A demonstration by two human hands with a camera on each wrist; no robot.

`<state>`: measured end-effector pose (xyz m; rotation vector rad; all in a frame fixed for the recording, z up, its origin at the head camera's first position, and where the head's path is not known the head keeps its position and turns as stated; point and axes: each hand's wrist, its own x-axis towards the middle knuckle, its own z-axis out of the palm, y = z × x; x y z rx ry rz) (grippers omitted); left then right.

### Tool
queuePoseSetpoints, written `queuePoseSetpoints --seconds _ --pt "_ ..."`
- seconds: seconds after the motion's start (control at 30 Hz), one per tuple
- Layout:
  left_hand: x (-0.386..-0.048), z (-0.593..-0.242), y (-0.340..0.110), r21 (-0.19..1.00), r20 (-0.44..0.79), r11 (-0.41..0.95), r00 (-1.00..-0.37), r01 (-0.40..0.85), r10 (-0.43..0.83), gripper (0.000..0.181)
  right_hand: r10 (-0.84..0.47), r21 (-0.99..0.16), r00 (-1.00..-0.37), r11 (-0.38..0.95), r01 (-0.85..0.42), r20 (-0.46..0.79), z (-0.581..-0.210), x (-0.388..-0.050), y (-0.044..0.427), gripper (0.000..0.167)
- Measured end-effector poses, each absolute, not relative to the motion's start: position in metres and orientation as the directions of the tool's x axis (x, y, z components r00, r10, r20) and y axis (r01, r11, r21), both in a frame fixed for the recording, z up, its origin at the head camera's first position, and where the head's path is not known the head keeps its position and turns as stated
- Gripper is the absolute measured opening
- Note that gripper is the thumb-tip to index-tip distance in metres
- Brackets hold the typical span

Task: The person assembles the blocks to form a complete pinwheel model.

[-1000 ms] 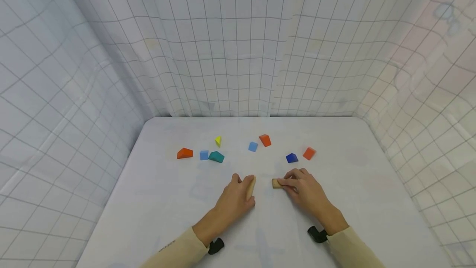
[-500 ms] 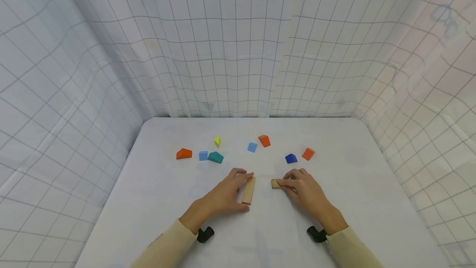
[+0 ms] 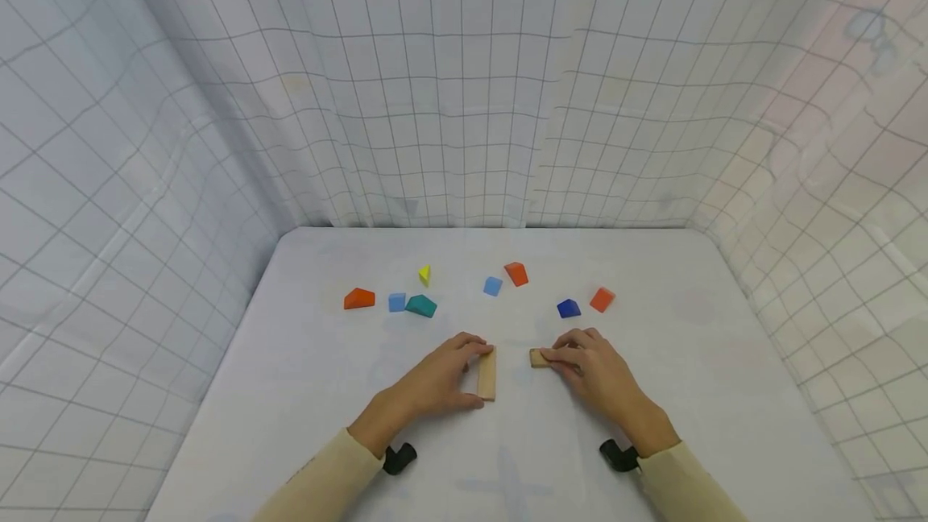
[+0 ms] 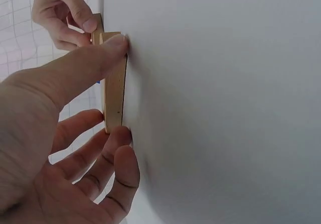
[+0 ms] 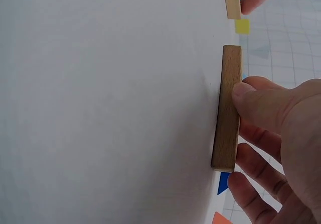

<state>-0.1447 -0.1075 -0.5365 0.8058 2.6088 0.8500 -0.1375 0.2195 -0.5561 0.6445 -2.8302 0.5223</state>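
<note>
My left hand (image 3: 437,377) spans a plain wooden block (image 3: 487,377), its thumb at the near end and its fingertips at the far end. In the left wrist view that block (image 4: 115,101) lies lengthwise between thumb and fingers. My right hand (image 3: 596,373) pinches a second wooden block (image 3: 536,358) near its middle. The right wrist view shows this block (image 5: 228,108) as a long bar, thumb on one side and fingers beyond. In the head view, the right hand hides most of it. A small gap separates the two blocks.
Beyond the hands lie a red-orange block (image 3: 359,299), light blue cubes (image 3: 397,302) (image 3: 493,286), a teal block (image 3: 421,306), a yellow triangular piece (image 3: 424,274), an orange-red wedge (image 3: 516,273), a dark blue block (image 3: 569,308) and a red block (image 3: 602,299). Gridded curtains (image 3: 464,103) enclose the white table (image 3: 290,393).
My left hand has turned and loosened from the wooden block's side, then taken its two ends; the block now lies straighter, pointing away. My right hand has stayed put with its block.
</note>
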Motion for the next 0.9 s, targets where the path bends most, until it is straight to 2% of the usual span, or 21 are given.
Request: queuePoseSetpoints --seconds 0.37,0.77,0.9 --pt "-0.136 -0.541 -0.104 0.568 -0.038 0.698 -0.833 0.437 0.552 0.083 -0.382 -0.317 -0.884 0.832 -0.456 0.269 -0.557 -0.137 0.22 0.035" --pt "-0.132 -0.538 -0.105 0.551 -0.034 0.702 -0.828 0.451 0.56 0.083 -0.377 -0.326 -0.885 0.83 -0.453 0.272 -0.556 -0.136 0.221 0.033" --pt "-0.131 -0.539 -0.106 0.551 -0.026 0.707 -0.838 0.443 0.545 0.074 -0.374 -0.323 -0.89 0.835 -0.446 0.262 -0.556 -0.135 0.221 0.034"
